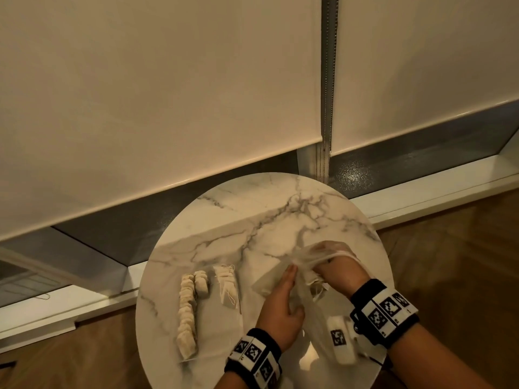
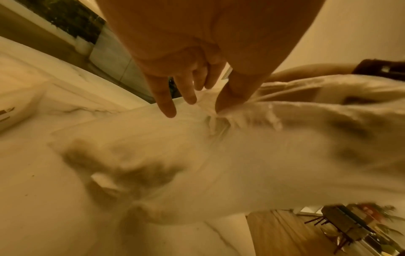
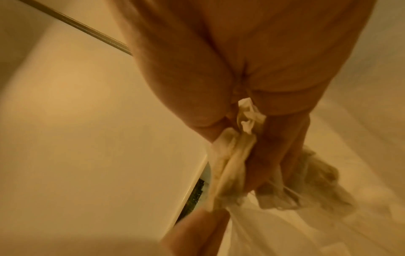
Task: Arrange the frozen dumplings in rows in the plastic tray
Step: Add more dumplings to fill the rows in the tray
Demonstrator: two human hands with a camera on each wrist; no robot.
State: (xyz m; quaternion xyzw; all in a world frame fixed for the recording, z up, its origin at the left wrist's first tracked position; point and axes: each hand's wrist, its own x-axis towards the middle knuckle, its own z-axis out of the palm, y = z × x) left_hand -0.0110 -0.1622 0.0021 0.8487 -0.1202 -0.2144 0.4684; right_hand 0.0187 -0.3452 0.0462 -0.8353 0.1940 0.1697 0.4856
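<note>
- The frozen dumplings (image 1: pixel 187 310) sit on the left side of the round marble table (image 1: pixel 266 209): one long row running toward the person, a short row just beside its far end, and another pale stack (image 1: pixel 227 284) a bit to the right. Looks like rows are being built up side by side so they pack tight.
- I honestly can't make out the plastic tray itself. There's a faint clear edge around the rows, but it's too see-through to call.
- The thin plastic bag (image 1: pixel 302 282) is right of the rows, bunched up between both hands, with lumps inside that I'd guess are more dumplings.
- Left hand (image 1: pixel 280 301) pinches the gathered plastic between thumb and a finger, with the other fingers (image 2: pixel 166 104) sticking out fairly straight in the left wrist view. My read: it's pinning the neck of the bag.
- Right hand (image 1: pixel 337 265) is clenched around a twisted wad of the bag, film stretched over its knuckles, probably pulling against the left to get it open.
- Behind the table are roller blinds (image 1: pixel 157 88) and a window sill.
</note>
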